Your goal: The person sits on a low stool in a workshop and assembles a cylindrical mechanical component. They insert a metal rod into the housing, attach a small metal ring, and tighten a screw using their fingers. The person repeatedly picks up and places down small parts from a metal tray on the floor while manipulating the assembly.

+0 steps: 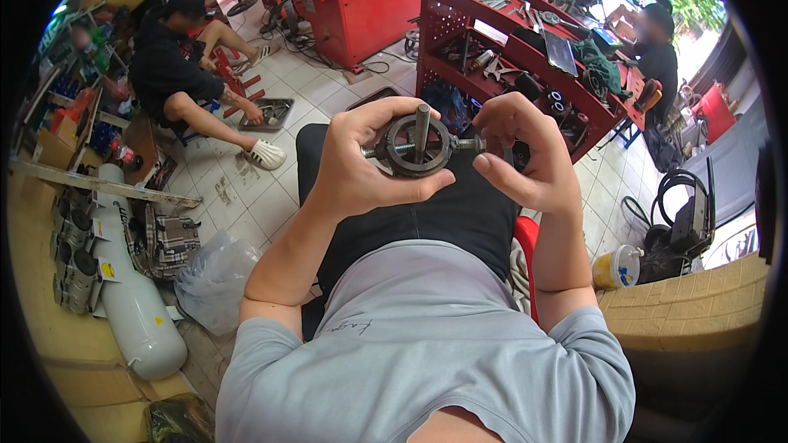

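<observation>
My left hand (359,166) is closed round a dark metal ring tool (420,171), with the thumb along its near rim and the fingers over the far side. A grey metal rod (423,127) stands up through the ring's middle. From the left side a threaded rod (400,150) runs inward. On the right a bolt (469,145) sticks out of the rim. My right hand (529,152) is curved about this bolt's outer end, thumb and fingertips apart on either side of it. Whether any fingertip touches the bolt, I cannot tell. Both hands are above my lap (394,221).
A red tool cart (525,98) with wrenches stands ahead to the right. At the far left a seated person (176,66) reaches into a tray (271,112). Another person (657,57) sits behind the cart. A white cylinder (135,287) and plastic bag (217,279) are at my left.
</observation>
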{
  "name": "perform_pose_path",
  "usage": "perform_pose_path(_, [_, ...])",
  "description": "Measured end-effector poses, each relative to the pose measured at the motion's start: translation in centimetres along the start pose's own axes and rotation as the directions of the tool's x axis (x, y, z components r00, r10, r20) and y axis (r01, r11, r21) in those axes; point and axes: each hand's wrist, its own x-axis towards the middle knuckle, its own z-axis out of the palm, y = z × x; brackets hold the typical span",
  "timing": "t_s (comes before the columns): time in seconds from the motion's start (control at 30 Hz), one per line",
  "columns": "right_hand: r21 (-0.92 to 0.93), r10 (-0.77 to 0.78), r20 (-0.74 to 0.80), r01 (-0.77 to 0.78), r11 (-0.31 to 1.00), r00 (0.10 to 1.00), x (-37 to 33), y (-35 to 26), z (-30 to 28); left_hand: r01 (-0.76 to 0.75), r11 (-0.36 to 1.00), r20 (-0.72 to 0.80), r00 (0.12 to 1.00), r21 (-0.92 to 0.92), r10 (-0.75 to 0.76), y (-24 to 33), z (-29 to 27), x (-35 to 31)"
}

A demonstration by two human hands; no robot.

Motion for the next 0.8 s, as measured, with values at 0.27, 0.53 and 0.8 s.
perform_pose_path(0.27, [-0.062, 0.002, 0.145, 0.007, 0.998, 0.989, -0.3, 1.2, -1.4, 0.013, 1.0, 0.002, 1.0, -0.014, -0.013, 0.0, 0.0, 0.0])
perform_pose_path(0.53, [-0.16, 0.027, 0.174, 0.002, 0.987, 0.984, -0.5, 1.8, -1.5, 0.0, 1.0, -0.001, 1.0, -0.015, -0.001, 0.1, 0.1, -0.1])
perform_pose_path(0.8, [-0.172, -0.025, 0.121, 0.046, 0.984, 0.992, -0.4, 1.2, -0.9, -0.008, 1.0, 0.0, 1.0, -0.005, 0.008, -0.2, 0.0, -0.1])
